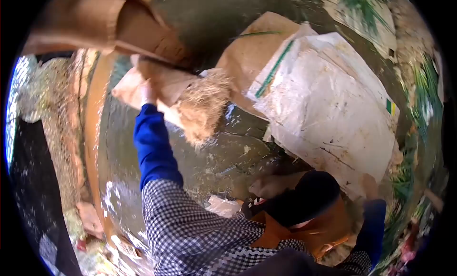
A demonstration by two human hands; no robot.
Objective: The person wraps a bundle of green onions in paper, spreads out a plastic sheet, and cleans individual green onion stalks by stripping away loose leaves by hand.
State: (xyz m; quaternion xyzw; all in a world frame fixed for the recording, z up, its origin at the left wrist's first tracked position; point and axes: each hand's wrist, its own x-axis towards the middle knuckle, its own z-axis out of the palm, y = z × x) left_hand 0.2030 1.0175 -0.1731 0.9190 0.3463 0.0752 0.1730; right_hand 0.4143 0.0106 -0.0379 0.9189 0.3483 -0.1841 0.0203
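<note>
A bundle of pale straw-like fibre (202,107), partly wrapped in a tan sheet (166,83), lies on the wet floor at upper left. My left hand (148,92), at the end of a blue sleeve, is closed on the near edge of this wrapped bundle; its fingers are somewhat blurred. To the right, large dirty white woven sacks (328,104) lie spread over a brown sheet (257,50). My right hand (369,186) is at the lower right edge of the white sacks, closed on that edge, with its fingertips partly hidden and smeared.
A large brown sheet-like object (95,21) extends across the upper left. Green leafy stalks (423,95) lie along the right side, more (364,9) on a pale sack at top right. My bare foot (271,185) rests on the wet floor (214,157). An orange-brown ledge (95,109) runs along the left.
</note>
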